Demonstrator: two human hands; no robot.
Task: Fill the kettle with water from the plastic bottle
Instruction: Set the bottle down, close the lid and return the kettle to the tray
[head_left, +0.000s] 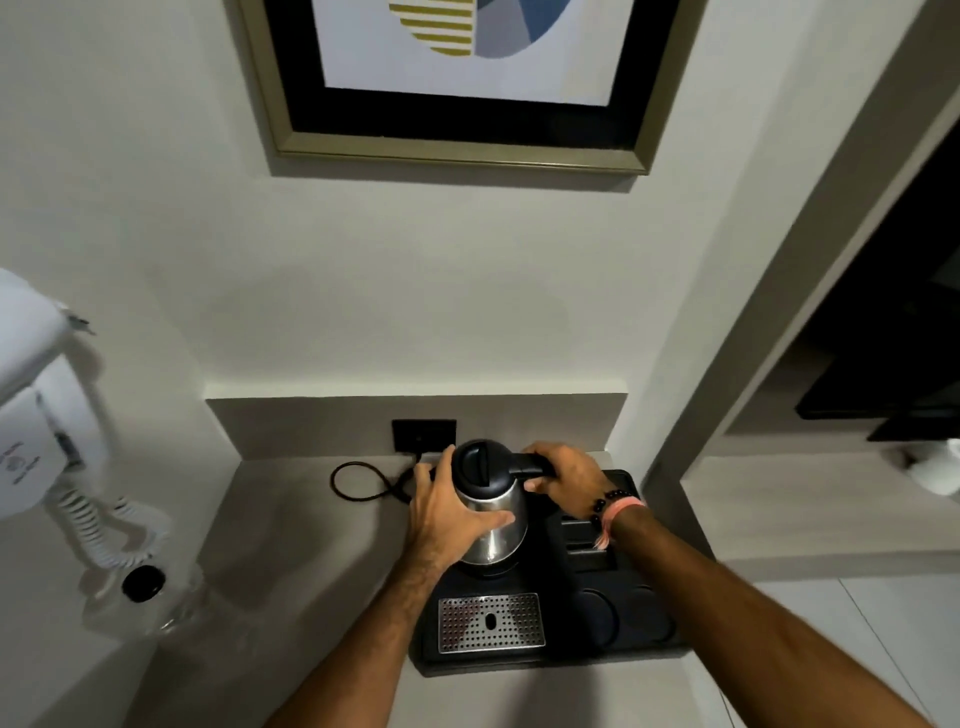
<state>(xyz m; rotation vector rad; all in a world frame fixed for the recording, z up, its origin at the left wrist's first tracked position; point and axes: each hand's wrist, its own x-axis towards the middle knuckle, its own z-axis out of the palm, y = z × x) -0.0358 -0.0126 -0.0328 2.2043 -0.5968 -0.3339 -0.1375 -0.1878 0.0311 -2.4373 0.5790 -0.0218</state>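
Gripping the kettle (491, 512) from both sides, the left hand (451, 514) lies spread against the steel body with the thumb across the front, and the right hand (563, 480) is curled round the black handle. The kettle stands on its base on the black tray (644, 618), lid shut. To do this well, the left hand should steady the body while the lid is opened fully before any pouring. The plastic bottle (143, 592), black cap on, stands well apart at the left of the worktop (291, 545). No brand or writing on kettle or bottle is readable.
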